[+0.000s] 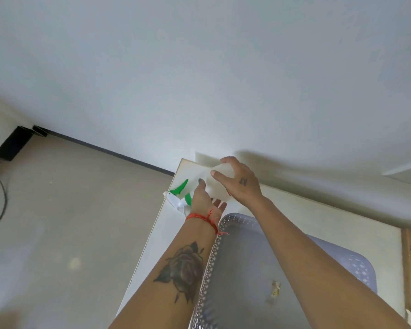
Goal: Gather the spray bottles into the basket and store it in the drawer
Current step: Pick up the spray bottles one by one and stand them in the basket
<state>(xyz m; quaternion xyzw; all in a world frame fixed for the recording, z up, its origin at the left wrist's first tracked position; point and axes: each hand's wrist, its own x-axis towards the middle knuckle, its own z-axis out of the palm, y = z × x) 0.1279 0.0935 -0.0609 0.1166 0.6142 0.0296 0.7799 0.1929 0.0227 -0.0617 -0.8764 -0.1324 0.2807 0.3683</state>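
Both hands close on one spray bottle (pixel 217 184) at the far corner of the white table (pixel 318 210): the right hand (pixel 241 184) has its grip wrapped over the pale body from above, and the left hand (pixel 203 198) has its grip curled around the neck beside the green trigger (pixel 179 188). The bottle lies tilted, nozzle pointing left toward the table edge. Just nearer than the hands, under both forearms, sits the grey perforated basket (pixel 356 264).
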